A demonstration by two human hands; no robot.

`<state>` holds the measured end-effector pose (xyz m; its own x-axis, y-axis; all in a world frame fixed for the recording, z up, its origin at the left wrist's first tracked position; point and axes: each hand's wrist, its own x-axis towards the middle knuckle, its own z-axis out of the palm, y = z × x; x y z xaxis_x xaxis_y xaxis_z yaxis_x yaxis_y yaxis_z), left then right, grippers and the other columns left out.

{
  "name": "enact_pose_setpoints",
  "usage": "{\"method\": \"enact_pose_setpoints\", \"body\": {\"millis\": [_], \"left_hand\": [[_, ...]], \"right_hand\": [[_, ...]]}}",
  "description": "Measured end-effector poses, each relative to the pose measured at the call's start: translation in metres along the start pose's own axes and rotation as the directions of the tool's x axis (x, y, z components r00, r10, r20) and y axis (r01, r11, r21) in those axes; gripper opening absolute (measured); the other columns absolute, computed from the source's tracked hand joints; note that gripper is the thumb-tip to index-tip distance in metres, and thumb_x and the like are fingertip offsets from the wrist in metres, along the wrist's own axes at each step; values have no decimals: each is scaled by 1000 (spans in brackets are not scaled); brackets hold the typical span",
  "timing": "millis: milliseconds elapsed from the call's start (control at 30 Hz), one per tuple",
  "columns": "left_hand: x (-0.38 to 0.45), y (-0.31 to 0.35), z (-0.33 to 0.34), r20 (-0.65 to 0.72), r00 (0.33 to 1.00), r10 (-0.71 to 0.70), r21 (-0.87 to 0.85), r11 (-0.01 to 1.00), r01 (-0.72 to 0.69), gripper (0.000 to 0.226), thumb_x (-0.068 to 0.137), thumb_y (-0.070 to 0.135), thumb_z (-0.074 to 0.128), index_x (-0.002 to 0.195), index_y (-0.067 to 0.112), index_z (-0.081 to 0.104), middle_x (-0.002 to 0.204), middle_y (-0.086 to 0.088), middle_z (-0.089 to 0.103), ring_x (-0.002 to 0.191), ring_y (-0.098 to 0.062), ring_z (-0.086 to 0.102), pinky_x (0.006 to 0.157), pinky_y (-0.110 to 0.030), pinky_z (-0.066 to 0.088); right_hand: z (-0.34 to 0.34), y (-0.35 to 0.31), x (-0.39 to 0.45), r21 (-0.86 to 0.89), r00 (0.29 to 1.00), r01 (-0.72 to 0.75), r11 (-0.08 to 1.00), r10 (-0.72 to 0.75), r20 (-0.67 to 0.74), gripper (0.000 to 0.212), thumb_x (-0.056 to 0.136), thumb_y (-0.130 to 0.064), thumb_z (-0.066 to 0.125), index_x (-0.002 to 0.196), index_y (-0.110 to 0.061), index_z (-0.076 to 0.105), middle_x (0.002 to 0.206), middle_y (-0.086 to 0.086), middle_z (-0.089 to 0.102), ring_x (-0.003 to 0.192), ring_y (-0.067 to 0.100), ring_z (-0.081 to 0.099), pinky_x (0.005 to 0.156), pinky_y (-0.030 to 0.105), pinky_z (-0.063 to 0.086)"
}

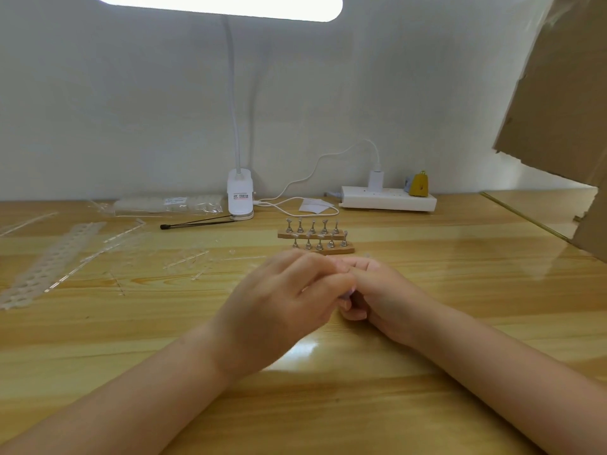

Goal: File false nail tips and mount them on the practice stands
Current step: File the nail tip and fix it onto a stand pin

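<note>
We are resting both forearms on the wooden worktop (460,257), our hands meeting at its middle. The left hand (282,300) and right hand (384,297) are curling their fingers together around something small and pale; we cannot tell what. Two practice stands (317,238) are sitting just beyond them. The lamp base (240,198) is bearing an unreadable label.

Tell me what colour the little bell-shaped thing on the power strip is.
Yellow: the bell-shaped thing sits on the white power strip, seen in the head view.
</note>
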<state>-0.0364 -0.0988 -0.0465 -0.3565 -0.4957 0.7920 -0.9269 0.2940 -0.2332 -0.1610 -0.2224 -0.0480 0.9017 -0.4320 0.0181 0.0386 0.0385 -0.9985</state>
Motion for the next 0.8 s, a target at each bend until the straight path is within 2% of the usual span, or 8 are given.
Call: {"method": "enact_pose_setpoints", "body": {"millis": [100, 167, 233, 333, 500, 667, 733, 800], "left_hand": [[-3, -13, -6, 32, 993, -115, 39, 993, 113, 9, 83, 5, 67, 89, 3, 73, 83, -8, 67, 72, -20, 64, 69, -33, 54], [-4, -15, -8, 5, 989, -150, 24, 988, 150, 11, 83, 5, 67, 92, 2, 73, 85, -8, 67, 74, -20, 65, 70, -34, 55], [0, -6, -4, -43, 995, -93, -26, 995, 92, 15, 85, 6, 67, 100, 7, 69, 91, -7, 66, 81, -19, 64, 79, -28, 53], [3, 7, 1, -17, 1000, -24, -88, 996, 23, 17, 88, 10, 64, 105, 14, 61, 99, -3, 61, 87, -17, 60, 85, -24, 48], [-4, -16, -8, 56, 968, -246, 18, 969, 246, 10, 79, 4, 66, 88, 2, 72, 82, -8, 65, 71, -22, 63, 66, -37, 54], [3, 5, -1, 43, 993, -109, -65, 992, 112, 12, 89, 10, 62, 92, 4, 72, 87, -8, 65, 78, -19, 61, 77, -25, 49], [1, 4, 0, 77, 988, -135, -56, 989, 139, 11, 88, 10, 63, 90, 4, 73, 86, -9, 65, 76, -22, 62, 75, -30, 51], [-3, -5, -1, 81, 967, -242, -6, 970, 243, 7, 83, 6, 67, 87, 3, 72, 83, -10, 65, 72, -25, 62, 67, -39, 54]], "right_hand": [[-1, -1, 1, 33, 1000, -22, 999, 22, -1, 32, 90, -32, 54, 60, -22, 60, 58, -4, 35, 51, 8, 40, 42, 18, 27], [-1, 0, 2, 31, 1000, -20, 999, 20, -6, 29, 88, -32, 58, 61, -21, 59, 58, -3, 34, 51, 9, 40, 42, 18, 26], [-2, 2, 1, 14, 1000, 1, 1000, -1, 2, 21, 87, -25, 63, 69, -14, 58, 57, -3, 39, 49, 7, 39, 41, 17, 26], [-1, 2, 0, -20, 1000, 1, 1000, 0, 21, 18, 96, -18, 54, 85, -4, 56, 61, 2, 43, 50, 8, 38, 42, 17, 27], [0, 1, 2, 65, 994, -46, 997, 52, -97, 30, 94, -26, 55, 66, -15, 55, 54, -6, 36, 48, 8, 40, 41, 18, 24], [0, 0, 1, 5, 999, -16, 1000, 16, -28, 25, 93, -29, 53, 86, -6, 53, 56, -5, 45, 49, 7, 39, 41, 17, 26], [0, -1, 0, 3, 999, -31, 1000, 31, -20, 24, 96, -28, 51, 86, -6, 53, 56, -6, 43, 50, 7, 40, 43, 18, 26], [-1, -1, 1, 47, 996, -62, 997, 65, -60, 28, 96, -28, 52, 75, -10, 51, 55, -6, 35, 49, 7, 40, 43, 19, 24]]}}
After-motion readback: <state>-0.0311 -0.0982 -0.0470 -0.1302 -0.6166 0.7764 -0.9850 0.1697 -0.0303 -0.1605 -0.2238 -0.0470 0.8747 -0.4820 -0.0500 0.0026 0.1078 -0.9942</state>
